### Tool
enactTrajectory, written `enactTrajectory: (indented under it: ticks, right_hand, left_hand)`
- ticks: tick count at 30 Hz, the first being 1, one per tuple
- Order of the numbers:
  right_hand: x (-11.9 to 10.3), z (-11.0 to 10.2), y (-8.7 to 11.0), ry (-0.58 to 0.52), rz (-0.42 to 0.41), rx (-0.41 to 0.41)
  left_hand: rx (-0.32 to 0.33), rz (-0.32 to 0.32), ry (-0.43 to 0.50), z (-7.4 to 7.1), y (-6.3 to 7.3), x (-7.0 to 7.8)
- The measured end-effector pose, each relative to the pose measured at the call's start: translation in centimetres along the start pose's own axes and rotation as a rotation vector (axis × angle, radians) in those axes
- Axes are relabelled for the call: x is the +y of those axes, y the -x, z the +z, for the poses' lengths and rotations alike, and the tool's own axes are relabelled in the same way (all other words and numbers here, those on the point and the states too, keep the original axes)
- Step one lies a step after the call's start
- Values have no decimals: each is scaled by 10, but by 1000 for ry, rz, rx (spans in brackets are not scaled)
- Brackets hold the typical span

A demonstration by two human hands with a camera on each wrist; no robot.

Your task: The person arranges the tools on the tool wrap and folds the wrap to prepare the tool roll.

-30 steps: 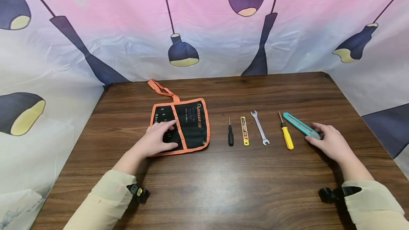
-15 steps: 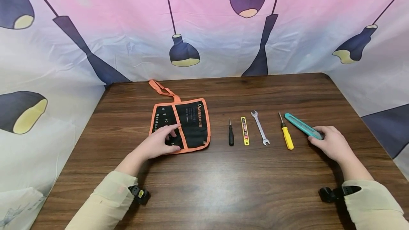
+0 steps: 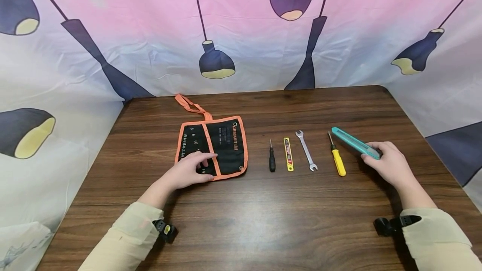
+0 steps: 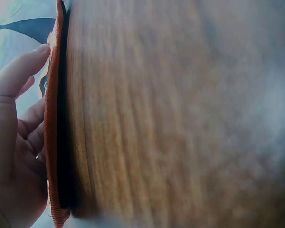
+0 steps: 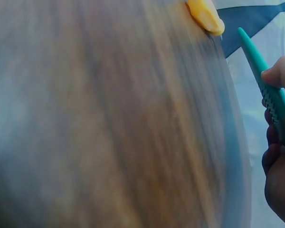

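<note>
A teal utility knife (image 3: 355,142) is gripped near one end by my right hand (image 3: 389,164). In the right wrist view the thumb presses one side of the utility knife (image 5: 263,78), with fingers curled on the other; it is tilted and raised off the table. My left hand (image 3: 190,170) rests over the lower left part of a black tool pouch (image 3: 227,147) with orange edging. Its thumb lies near the front edge and its fingers are loosely bent, pinching nothing that I can see. The left wrist view shows the pouch's orange edge (image 4: 52,109) beside the fingers.
Between the hands lie a small black screwdriver (image 3: 272,160), a yellow blade pack (image 3: 288,154), an open-end wrench (image 3: 306,150) and a yellow-handled screwdriver (image 3: 338,161). An orange strap (image 3: 192,106) runs from the pouch. A printed cloth (image 3: 256,53) hangs behind the wooden table (image 3: 263,229).
My right hand has taken hold of the utility knife and lifted it slightly, its far end shifting up and left. My left hand has slid a little right and toward me over the pouch.
</note>
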State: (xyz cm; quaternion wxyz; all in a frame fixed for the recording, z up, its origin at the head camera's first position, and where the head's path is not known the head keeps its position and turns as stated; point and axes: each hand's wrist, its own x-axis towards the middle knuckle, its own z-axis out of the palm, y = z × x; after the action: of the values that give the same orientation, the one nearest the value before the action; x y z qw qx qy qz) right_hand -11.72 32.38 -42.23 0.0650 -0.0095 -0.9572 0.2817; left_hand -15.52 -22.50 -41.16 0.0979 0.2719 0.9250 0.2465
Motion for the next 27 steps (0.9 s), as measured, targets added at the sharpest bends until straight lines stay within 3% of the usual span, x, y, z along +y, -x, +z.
enactTrajectory:
  ticks: [12, 27]
  right_hand:
    - [-21, 9, -13, -25, -125, -40]
    - [-58, 30, -32, -56, -224, -124]
  left_hand:
    - [-16, 3, 12, 4, 1, -5]
    - [-53, 20, -44, 5, -2, -1]
